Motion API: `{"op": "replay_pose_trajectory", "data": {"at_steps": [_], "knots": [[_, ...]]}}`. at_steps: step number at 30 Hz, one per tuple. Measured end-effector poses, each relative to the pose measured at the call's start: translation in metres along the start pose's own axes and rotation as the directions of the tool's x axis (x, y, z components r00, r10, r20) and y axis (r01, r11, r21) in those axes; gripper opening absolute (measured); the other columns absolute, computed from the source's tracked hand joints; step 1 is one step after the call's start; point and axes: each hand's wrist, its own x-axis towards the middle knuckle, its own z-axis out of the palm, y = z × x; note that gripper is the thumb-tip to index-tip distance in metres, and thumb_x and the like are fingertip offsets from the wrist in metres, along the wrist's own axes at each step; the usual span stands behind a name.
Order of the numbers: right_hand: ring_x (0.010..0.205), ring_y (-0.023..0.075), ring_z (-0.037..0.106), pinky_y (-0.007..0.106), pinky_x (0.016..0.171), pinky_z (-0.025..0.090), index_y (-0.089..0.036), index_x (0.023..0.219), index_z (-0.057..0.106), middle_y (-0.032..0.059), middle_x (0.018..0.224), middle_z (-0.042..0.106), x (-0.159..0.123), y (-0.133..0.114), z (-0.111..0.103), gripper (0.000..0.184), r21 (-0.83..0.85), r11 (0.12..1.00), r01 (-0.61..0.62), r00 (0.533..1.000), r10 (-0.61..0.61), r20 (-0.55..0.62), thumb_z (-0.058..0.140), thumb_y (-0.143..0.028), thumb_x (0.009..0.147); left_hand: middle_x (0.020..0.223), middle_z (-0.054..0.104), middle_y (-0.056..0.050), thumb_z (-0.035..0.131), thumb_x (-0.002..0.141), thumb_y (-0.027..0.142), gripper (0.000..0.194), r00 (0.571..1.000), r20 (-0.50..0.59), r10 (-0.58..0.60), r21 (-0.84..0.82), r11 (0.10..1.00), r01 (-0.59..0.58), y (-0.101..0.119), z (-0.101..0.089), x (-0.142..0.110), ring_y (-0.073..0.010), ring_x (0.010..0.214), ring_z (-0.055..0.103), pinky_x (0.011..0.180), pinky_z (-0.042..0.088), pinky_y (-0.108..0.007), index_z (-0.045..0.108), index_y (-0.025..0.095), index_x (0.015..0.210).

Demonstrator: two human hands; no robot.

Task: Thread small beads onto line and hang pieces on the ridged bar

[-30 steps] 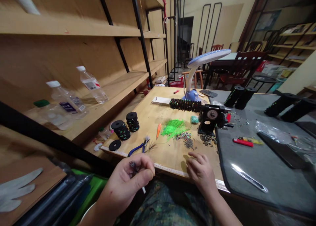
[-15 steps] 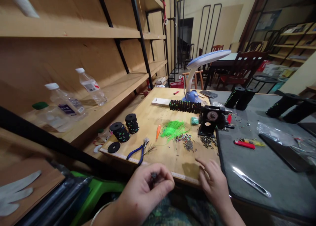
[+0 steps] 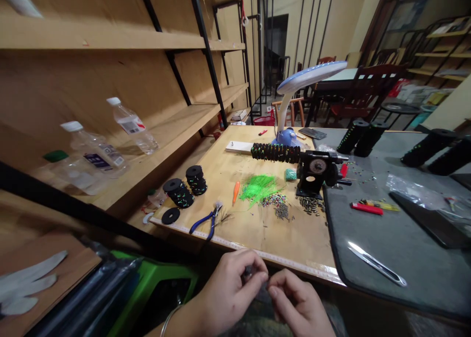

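Observation:
My left hand (image 3: 237,285) is curled closed at the table's front edge, with a small dark item partly visible inside its fingers; its kind cannot be made out. Right beside it, my right hand (image 3: 296,302) has thumb and fingers pinched together, almost meeting the left fingertips. Anything in that pinch is too small to see. Beyond the hands lie a heap of grey beads (image 3: 281,210), multicoloured beads (image 3: 274,199), dark metal pieces (image 3: 311,205) and bright green fibres (image 3: 259,189). Blue-handled pliers (image 3: 206,222) rest at the left, near an orange pointed tool (image 3: 236,193).
A black winding device (image 3: 316,172) carries a row of wound black spools (image 3: 275,152). Behind it stands a desk lamp (image 3: 285,136). More black spools (image 3: 178,192) stand at left. Tweezers (image 3: 377,263) and a red cutter (image 3: 367,208) lie on the grey mat (image 3: 353,229).
My right hand has drawn back from above the table near the beads and come in beside my left hand, its fingers now pinched. My left hand has shifted slightly right.

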Motion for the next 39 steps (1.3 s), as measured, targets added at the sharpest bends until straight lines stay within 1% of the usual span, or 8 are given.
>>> {"op": "replay_pose_trajectory", "data": {"at_steps": [5,10,15,20,23,27,34,39], "knots": [[0.048,0.0091,0.033,0.020,0.045,0.028,-0.020,0.073,0.051,-0.0079,0.055,0.036,0.001,0.018,-0.003,0.036,0.058,0.997,-0.052,0.997,0.055,-0.062,0.051,-0.052,0.089,0.063,0.049,0.003,0.057,0.081,0.028,0.015,0.990,0.016,-0.143,-0.271,0.952,0.142,-0.017,0.010,0.014,-0.0123,0.062,0.043,0.060,0.036,-0.023,0.060,0.014,0.075],[0.059,0.0153,0.057,0.024,0.058,0.046,-0.019,0.083,0.061,0.0002,0.065,0.059,-0.006,0.019,-0.014,0.024,-0.201,0.978,0.053,0.956,-0.107,-0.271,0.051,-0.040,0.091,0.063,0.048,0.003,0.058,0.080,0.027,0.015,0.987,0.006,-0.159,-0.303,0.941,0.153,-0.027,0.012,0.017,-0.0124,0.062,0.043,0.060,0.036,-0.023,0.060,0.014,0.074],[0.090,0.0255,0.068,0.032,0.072,0.056,-0.021,0.122,0.057,0.0107,0.107,0.071,-0.010,0.006,-0.033,0.040,-0.613,0.771,0.172,0.906,-0.368,-0.209,0.061,-0.031,0.083,0.060,0.048,0.003,0.057,0.082,0.026,0.016,0.991,-0.005,-0.132,-0.184,0.974,0.129,-0.023,0.010,0.017,-0.0122,0.060,0.043,0.058,0.035,-0.023,0.061,0.014,0.073],[0.099,0.0299,0.066,0.040,0.084,0.053,-0.022,0.117,0.062,0.0111,0.108,0.072,-0.010,-0.010,-0.042,0.036,-0.793,0.567,0.222,0.804,-0.567,-0.181,0.065,-0.025,0.081,0.063,0.054,0.001,0.054,0.085,0.024,0.017,0.999,-0.020,-0.049,0.001,0.999,0.049,-0.017,0.011,0.017,-0.0127,0.060,0.047,0.059,0.036,-0.023,0.062,0.014,0.073],[0.090,0.0272,0.069,0.035,0.078,0.055,-0.022,0.112,0.065,0.0109,0.102,0.074,-0.006,-0.013,-0.034,0.030,-0.650,0.726,0.223,0.863,-0.457,-0.214,0.064,-0.026,0.082,0.066,0.058,-0.001,0.053,0.085,0.021,0.016,1.000,-0.022,0.004,0.082,0.997,-0.002,-0.016,0.012,0.016,-0.0134,0.062,0.050,0.061,0.037,-0.023,0.062,0.015,0.074],[0.064,0.0190,0.065,0.027,0.060,0.052,-0.019,0.095,0.068,0.0053,0.076,0.072,0.003,-0.005,-0.020,0.020,-0.174,0.985,0.001,0.986,-0.030,-0.164,0.061,-0.034,0.084,0.071,0.062,-0.003,0.052,0.086,0.019,0.015,0.999,-0.008,0.053,0.128,0.990,-0.051,-0.016,0.013,0.014,-0.0147,0.067,0.054,0.064,0.038,-0.024,0.064,0.015,0.077],[0.046,0.0076,0.035,0.019,0.045,0.027,-0.017,0.065,0.057,-0.0079,0.050,0.041,0.005,0.019,-0.016,0.036,0.098,0.987,-0.123,0.981,0.136,-0.138,0.063,-0.049,0.083,0.062,0.050,0.003,0.062,0.080,0.030,0.018,0.990,0.000,-0.138,-0.230,0.964,0.134,-0.025,0.019,0.024,-0.0122,0.060,0.046,0.059,0.036,-0.023,0.067,0.014,0.088],[0.038,0.0071,0.040,0.016,0.036,0.021,-0.017,0.072,0.059,-0.0037,0.048,0.057,0.007,0.033,-0.015,0.043,0.435,0.880,-0.192,0.918,0.318,-0.238,0.071,-0.059,0.072,0.061,0.039,0.008,0.068,0.077,0.043,0.034,0.952,-0.158,-0.264,-0.540,0.830,0.140,-0.038,0.027,0.032,-0.0089,0.057,0.037,0.055,0.032,-0.021,0.060,0.014,0.094]]}}
